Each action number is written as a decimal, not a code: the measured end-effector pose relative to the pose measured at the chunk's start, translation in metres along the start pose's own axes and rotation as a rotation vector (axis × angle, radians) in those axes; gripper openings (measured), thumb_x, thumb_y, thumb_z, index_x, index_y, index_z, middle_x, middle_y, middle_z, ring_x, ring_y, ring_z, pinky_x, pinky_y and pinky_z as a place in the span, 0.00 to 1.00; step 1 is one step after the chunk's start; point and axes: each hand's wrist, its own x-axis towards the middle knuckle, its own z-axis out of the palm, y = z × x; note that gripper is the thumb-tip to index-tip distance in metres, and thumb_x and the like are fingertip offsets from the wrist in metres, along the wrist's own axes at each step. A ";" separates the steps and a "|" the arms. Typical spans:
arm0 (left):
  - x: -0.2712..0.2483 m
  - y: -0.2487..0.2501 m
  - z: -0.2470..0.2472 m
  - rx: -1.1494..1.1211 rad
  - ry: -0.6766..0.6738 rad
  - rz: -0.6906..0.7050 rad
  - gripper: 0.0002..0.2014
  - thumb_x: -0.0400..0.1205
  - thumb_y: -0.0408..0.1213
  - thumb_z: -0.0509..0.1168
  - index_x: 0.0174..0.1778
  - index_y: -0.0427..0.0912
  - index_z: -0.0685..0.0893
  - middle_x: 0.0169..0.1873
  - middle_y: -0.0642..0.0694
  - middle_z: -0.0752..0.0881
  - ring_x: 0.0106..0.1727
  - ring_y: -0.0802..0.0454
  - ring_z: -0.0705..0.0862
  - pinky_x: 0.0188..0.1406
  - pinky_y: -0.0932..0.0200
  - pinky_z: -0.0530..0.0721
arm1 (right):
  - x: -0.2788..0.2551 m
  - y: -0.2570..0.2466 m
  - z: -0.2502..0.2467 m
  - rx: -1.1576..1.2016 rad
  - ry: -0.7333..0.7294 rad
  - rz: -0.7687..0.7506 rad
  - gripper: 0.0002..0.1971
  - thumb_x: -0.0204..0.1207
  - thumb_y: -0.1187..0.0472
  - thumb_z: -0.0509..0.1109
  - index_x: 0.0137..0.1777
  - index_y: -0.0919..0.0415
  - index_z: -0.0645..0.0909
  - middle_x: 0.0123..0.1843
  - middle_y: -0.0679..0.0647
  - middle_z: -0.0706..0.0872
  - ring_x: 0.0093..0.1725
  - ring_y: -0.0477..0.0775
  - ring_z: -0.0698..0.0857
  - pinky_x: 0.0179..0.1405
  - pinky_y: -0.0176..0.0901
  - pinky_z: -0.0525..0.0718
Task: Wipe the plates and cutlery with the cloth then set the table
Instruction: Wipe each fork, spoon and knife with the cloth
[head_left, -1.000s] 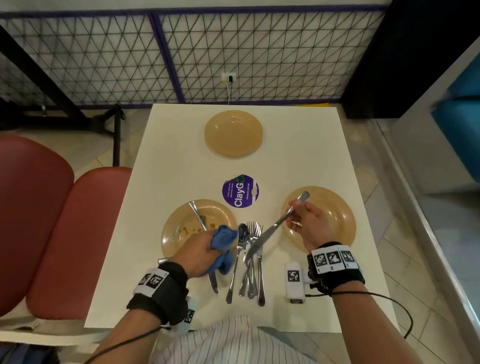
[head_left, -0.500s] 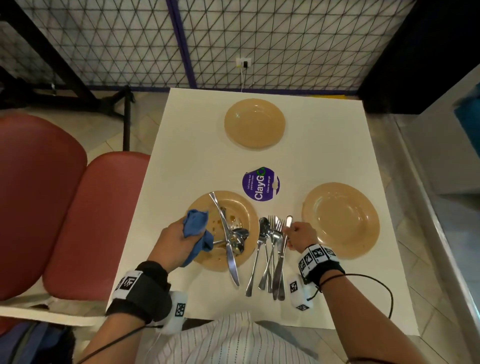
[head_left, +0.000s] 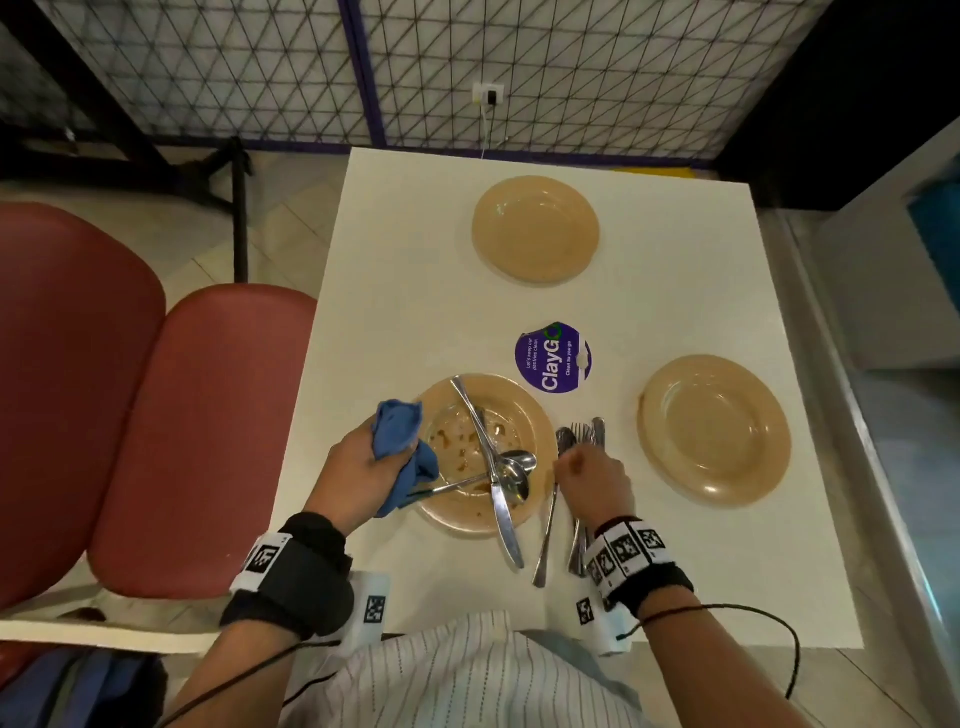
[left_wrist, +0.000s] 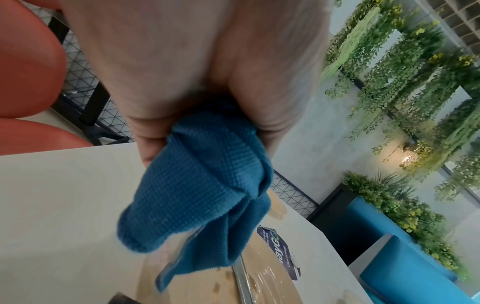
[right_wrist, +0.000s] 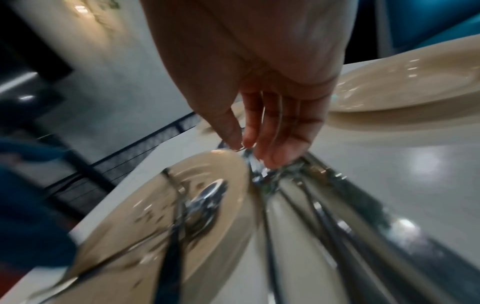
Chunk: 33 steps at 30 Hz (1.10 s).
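Left hand (head_left: 358, 467) has the cloth (head_left: 402, 447) bunched tight in its fist, blue folds spilling out above and below the fingers. Just off the cloth's right, touching distance, sits the dirty plate (head_left: 540, 415), brown smears across its well. On that plate lies a knife (head_left: 491, 467), running from the far rim down past the near rim onto the table (head_left: 415, 260). A spoon (head_left: 511, 465) lies across it, its bowl on the plate's right side and its thin handle reaching back under the cloth. Whether the left fingers also pinch that handle, I cannot tell; the cloth hides it. From the left wrist, the cloth (left_wrist: 202, 185) hangs from the closed hand (left_wrist: 194, 61) over the plate (left_wrist: 259, 267).

Right hand (head_left: 592, 480) is over the cutlery pile (head_left: 582, 441), just right of the dirty plate. Fingers point down and loosely together, tips at the fork and spoon heads. In the right wrist view the fingertips (right_wrist: 275, 160) touch the metal, thumb close beside them, nothing plainly lifted or clasped; the picture is blurred. Handles trail back beneath the wrist toward the person.

Right of that hand, a clean plate (head_left: 717, 431) stands apart from the cutlery. Beyond both hands, a purple sticker (head_left: 553, 358) on the table, and farther still a third plate (head_left: 535, 228). Red seats (head_left: 156, 415) flank the left arm.
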 end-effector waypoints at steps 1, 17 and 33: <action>0.003 -0.002 -0.003 -0.011 -0.014 0.005 0.09 0.84 0.45 0.67 0.54 0.44 0.85 0.47 0.43 0.91 0.50 0.46 0.89 0.59 0.42 0.86 | -0.010 -0.006 0.010 -0.065 -0.112 -0.018 0.11 0.81 0.50 0.63 0.46 0.55 0.83 0.46 0.53 0.88 0.44 0.53 0.85 0.46 0.45 0.81; 0.019 -0.015 -0.009 -0.209 -0.210 0.016 0.34 0.74 0.74 0.62 0.65 0.51 0.78 0.56 0.48 0.90 0.60 0.51 0.88 0.70 0.46 0.81 | -0.047 -0.022 0.056 0.141 -0.290 0.128 0.10 0.71 0.55 0.77 0.44 0.53 0.77 0.46 0.53 0.88 0.43 0.56 0.89 0.38 0.48 0.88; -0.007 -0.007 0.025 -0.523 -0.017 -0.223 0.13 0.87 0.31 0.59 0.68 0.38 0.76 0.58 0.32 0.85 0.59 0.36 0.85 0.68 0.40 0.81 | -0.068 -0.003 0.029 0.234 -0.495 -0.152 0.07 0.78 0.64 0.70 0.54 0.59 0.83 0.46 0.56 0.89 0.35 0.50 0.89 0.34 0.39 0.85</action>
